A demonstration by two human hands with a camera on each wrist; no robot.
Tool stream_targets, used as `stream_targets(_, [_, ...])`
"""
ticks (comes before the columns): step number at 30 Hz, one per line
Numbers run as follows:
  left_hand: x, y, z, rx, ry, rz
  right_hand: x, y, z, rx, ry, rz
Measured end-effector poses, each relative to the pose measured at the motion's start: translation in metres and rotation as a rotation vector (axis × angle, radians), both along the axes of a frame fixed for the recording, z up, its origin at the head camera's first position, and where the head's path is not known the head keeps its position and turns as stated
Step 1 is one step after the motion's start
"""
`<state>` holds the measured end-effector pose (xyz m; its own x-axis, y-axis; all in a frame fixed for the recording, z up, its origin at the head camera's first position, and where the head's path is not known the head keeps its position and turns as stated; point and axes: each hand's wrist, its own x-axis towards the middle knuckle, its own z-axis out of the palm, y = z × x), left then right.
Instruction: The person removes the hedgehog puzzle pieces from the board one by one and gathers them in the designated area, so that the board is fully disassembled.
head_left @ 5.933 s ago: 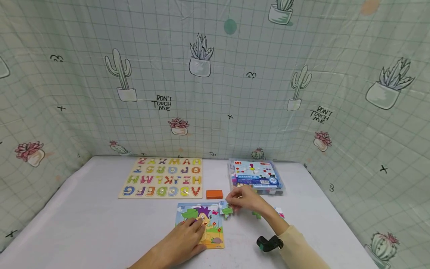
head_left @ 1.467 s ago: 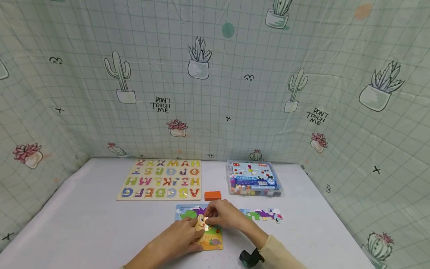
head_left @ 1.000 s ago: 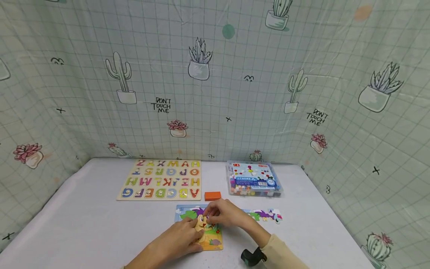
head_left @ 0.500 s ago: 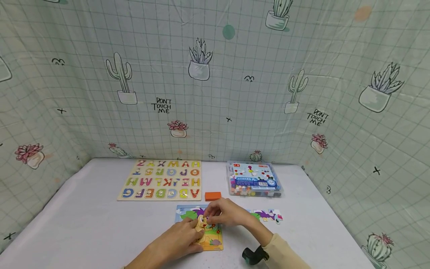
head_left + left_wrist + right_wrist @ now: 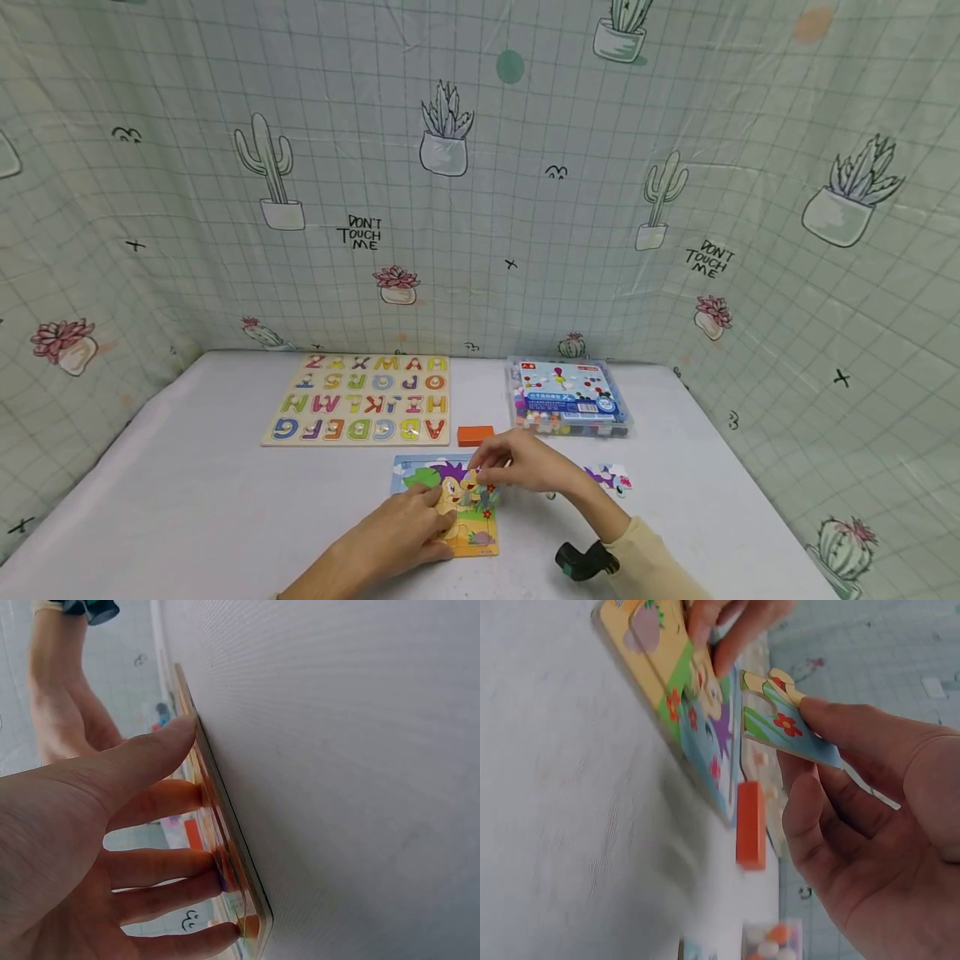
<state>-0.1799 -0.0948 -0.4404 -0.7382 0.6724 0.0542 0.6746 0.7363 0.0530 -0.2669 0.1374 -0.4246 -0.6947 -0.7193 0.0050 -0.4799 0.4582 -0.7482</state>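
A small jigsaw puzzle board (image 5: 480,547) with a purple-haired cartoon animal lies flat on the white table. My left hand (image 5: 405,525) rests on its left part, fingertips pressing the picture; in the left wrist view the thumb (image 5: 161,746) touches the board's edge. Over the board's right side, my right hand (image 5: 528,461) pinches a jigsaw piece (image 5: 784,727) between thumb and fingers. The piece shows a red flower, green leaves and blue, and is tilted and raised off the board in the right wrist view. Several loose jigsaw pieces (image 5: 609,477) lie right of the board, partly hidden by my right forearm.
Behind the puzzle sits an orange block (image 5: 476,436). A wooden alphabet board (image 5: 352,407) is at the back left, a clear plastic box (image 5: 570,398) of coloured parts at the back right. A patterned curtain (image 5: 510,300) hangs behind the table.
Earlier my right hand held a leaf-patterned piece beside the board. Then it worked a piece low on the board; now it has lifted slightly up and right, holding the flower piece. My left hand stays put.
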Motion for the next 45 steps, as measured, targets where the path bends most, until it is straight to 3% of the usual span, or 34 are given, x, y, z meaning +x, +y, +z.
stream_targets(7, [0.001,0.002,0.000,-0.017,-0.055,0.037,-0.002,0.047,-0.010,0.005,-0.043,-0.058])
stream_targets(17, [0.001,0.000,-0.001,-0.009,-0.037,0.033,0.007,0.130,-0.013,-0.004,-0.073,-0.131])
stream_targets(24, [0.001,0.000,-0.001,0.001,-0.044,0.031,0.014,0.170,-0.019,0.013,-0.100,-0.160])
stream_targets(28, [0.002,0.001,-0.001,0.003,-0.043,0.033,0.017,0.185,-0.021,0.019,-0.102,-0.163])
stream_targets(32, [0.002,0.000,-0.001,0.012,-0.042,0.032,0.018,0.193,-0.023,0.001,-0.051,-0.135])
stream_targets(45, [0.001,-0.001,-0.002,0.030,-0.029,0.016,0.016,0.197,-0.024,0.007,0.059,-0.101])
